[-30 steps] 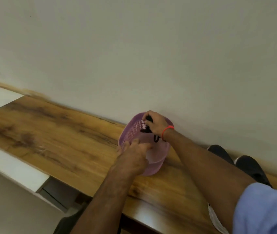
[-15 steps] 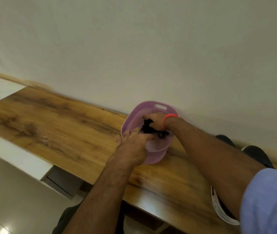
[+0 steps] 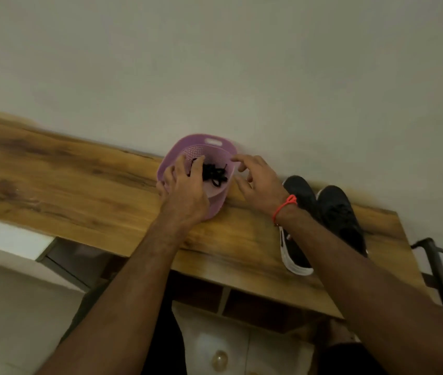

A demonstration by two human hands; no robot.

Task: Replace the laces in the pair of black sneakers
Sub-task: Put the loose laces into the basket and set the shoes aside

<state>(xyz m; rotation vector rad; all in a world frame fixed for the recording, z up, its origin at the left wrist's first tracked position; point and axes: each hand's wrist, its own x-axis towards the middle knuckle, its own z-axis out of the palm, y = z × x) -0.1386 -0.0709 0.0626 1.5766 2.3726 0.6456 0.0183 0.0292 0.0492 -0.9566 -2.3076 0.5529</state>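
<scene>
A: Where are the laces?

B: The black laces (image 3: 214, 173) lie in a loose tangle inside the purple basket (image 3: 216, 203), which sits on the wooden tabletop (image 3: 66, 185) against the wall (image 3: 215, 63), at about twelve o'clock from the person.

A: And the left hand?

B: The left hand (image 3: 185, 192) rests over the basket's near-left rim, fingers bent down over the edge into the bowl, their tips right at the laces. Whether they actually pinch a lace I cannot tell (the knuckles hide the fingertips).

A: The right hand?

B: The right hand (image 3: 258, 182) hovers at the basket's three o'clock side, fingers spread and relaxed, holding nothing; an orange band (image 3: 285, 208) circles the wrist.

A: The sneakers?

B: The pair of black sneakers (image 3: 334, 212) stands side by side on the tabletop at roughly two o'clock, just right of the basket, partly behind the right forearm. The nearer one shows a white sole.
</scene>
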